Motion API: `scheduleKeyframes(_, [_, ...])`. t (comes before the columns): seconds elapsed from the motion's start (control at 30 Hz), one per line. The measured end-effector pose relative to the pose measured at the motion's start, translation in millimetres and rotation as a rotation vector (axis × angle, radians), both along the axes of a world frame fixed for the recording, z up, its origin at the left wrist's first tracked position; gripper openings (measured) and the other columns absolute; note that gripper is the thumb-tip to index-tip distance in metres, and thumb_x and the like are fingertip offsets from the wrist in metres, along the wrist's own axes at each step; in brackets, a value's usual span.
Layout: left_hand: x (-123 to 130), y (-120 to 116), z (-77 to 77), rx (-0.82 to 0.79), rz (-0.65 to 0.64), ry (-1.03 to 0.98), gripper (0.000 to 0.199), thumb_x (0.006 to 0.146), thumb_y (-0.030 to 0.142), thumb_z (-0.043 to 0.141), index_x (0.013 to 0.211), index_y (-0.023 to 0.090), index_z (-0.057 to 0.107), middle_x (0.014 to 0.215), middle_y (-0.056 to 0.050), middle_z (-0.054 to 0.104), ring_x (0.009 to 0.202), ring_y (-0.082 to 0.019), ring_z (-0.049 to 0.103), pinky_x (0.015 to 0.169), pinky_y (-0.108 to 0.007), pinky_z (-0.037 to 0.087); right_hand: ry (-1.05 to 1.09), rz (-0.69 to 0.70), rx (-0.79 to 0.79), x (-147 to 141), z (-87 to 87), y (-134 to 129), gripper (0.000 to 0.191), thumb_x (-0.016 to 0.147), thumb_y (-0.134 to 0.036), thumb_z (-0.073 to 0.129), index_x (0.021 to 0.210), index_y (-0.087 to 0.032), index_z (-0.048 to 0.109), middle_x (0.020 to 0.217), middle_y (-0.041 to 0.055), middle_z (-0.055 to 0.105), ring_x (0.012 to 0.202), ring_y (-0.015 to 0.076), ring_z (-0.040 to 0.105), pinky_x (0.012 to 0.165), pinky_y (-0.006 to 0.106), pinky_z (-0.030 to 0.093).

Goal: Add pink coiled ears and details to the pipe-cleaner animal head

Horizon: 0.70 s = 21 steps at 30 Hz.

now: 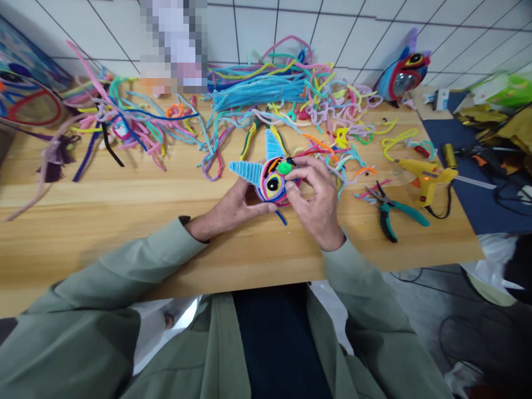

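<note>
left hand (233, 209) curled round fuzzy head (281, 192); ears (248, 170), one eye (272, 185) formed; right hand (315, 202) nearly pinched at green piece (285, 168), grip unclear; loose stems (261, 93) unused.

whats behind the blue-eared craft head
Yellow tool handles show either side of its upper ear, a blue pipe-cleaner bundle beyond. The craft head hides part of the left hand and the table directly behind.
</note>
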State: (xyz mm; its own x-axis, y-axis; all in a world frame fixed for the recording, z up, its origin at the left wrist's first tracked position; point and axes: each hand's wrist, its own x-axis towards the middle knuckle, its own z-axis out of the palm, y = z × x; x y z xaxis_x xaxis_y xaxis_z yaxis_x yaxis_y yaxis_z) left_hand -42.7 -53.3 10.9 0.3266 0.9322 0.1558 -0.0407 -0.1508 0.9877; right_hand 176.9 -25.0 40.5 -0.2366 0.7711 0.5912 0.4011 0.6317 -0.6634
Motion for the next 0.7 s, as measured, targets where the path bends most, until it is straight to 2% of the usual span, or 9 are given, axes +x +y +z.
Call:
scheduleKeyframes(0.13, [-4.0,0.1,2.7,-0.02,-0.008,0.016,0.061,0.094,0.052,0.089,0.139,0.023,0.061,0.15,-0.015,0.07,0.136,-0.033,0.07,0.119,-0.059,0.06,0.006,-0.01,0.021,-0.4,0.3,-0.1,0.01,0.096,-0.023,0.072,0.103,-0.029,0.075,0.123,0.0099,0.076,0.128,0.0325,0.072,0.115,0.057,0.06])
scheduleKeyframes(0.27, [-3.3,1.1,-1.3,-0.001,0.031,0.018,0.062,0.092,0.05,0.091,0.14,0.022,0.062,0.147,-0.015,0.071,0.136,-0.033,0.069,0.12,-0.06,0.059,0.011,0.002,0.0,0.5,-0.7,0.3,0.007,0.097,-0.027,0.074,0.104,-0.03,0.075,0.125,0.0095,0.076,0.13,0.033,0.071,0.116,0.058,0.059])
scheduleKeyframes(0.53, [-4.1,2.2,-3.9,-0.018,0.044,0.026,0.062,0.092,0.053,0.091,0.139,0.024,0.065,0.142,-0.014,0.073,0.129,-0.033,0.073,0.119,-0.059,0.06,-0.034,0.016,0.014,1.5,-2.2,-1.0,0.021,0.094,-0.033,0.081,0.113,-0.03,0.074,0.137,0.0109,0.074,0.136,0.0347,0.068,0.118,0.058,0.058])
scheduleKeyframes(0.7, [-3.1,0.5,-5.6,-0.012,0.016,-0.003,0.072,0.087,0.055,0.094,0.143,0.025,0.06,0.143,-0.015,0.072,0.131,-0.034,0.072,0.118,-0.06,0.06,-0.027,0.028,0.007,1.2,-2.2,0.3,0.021,0.094,-0.028,0.079,0.114,-0.028,0.073,0.139,0.0121,0.073,0.137,0.0339,0.068,0.118,0.056,0.057])
